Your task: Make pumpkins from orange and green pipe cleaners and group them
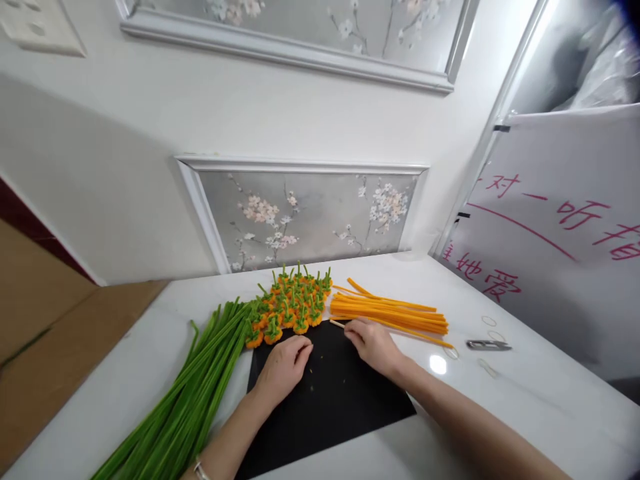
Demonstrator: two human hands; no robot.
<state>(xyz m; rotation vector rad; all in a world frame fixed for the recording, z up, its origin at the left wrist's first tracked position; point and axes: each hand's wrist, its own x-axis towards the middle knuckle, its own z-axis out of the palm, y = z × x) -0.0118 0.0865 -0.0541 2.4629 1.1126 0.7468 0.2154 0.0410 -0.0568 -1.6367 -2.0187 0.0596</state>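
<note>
Over the black mat (330, 407), the left hand (283, 367) had curled fingers, contents indeterminable, the right hand (373, 343) pinched a pale stick (337, 324), and green chenille stems (200, 387) and orange chenille stems (390, 313) lay unshaped, flanking numerous formed orange-and-green ornaments (290, 303).

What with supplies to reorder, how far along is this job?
Partway, it seems. The clustered orange pieces with green tops look finished. In hand: the right hand pinches a pale stick; the left hand is curled, its contents unclear. Left: loose orange strips and long green strips, though how many are needed can't be told.
</note>
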